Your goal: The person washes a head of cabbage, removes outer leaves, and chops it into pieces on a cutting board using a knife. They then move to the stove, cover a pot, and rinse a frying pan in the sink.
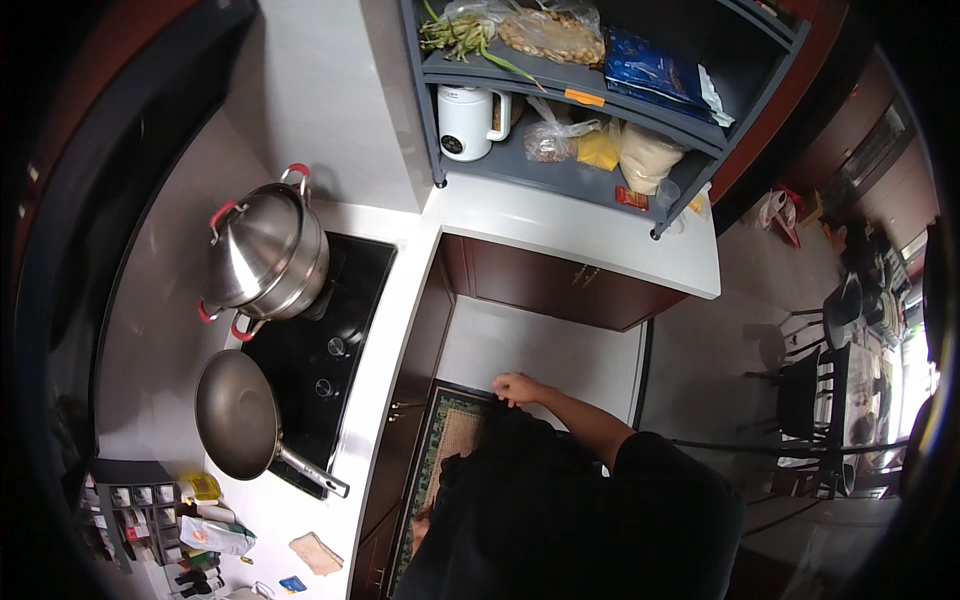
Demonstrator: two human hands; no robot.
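Observation:
My right hand (517,390) hangs over the floor near the mat's upper edge, fingers partly curled; whether it holds something small cannot be told. Only a little of my left hand (421,527) shows at the left edge of my dark clothing, above the patterned mat (450,427); its fingers are hidden. To the left, a black glass cooktop (349,300) with two knobs is set in the white counter. On it stand a lidded steel steamer pot (274,259) with red-covered handles and a metal wok (236,412), its handle pointing to the lower right. Neither hand touches them.
A grey shelf rack (570,184) holds a white electric jug (465,124), bagged foods and a blue packet (652,71). Dark red cabinets (555,277) run below the counter. A cloth (316,553) and seasoning containers (142,517) lie lower left. Chairs and a table (862,397) stand far right.

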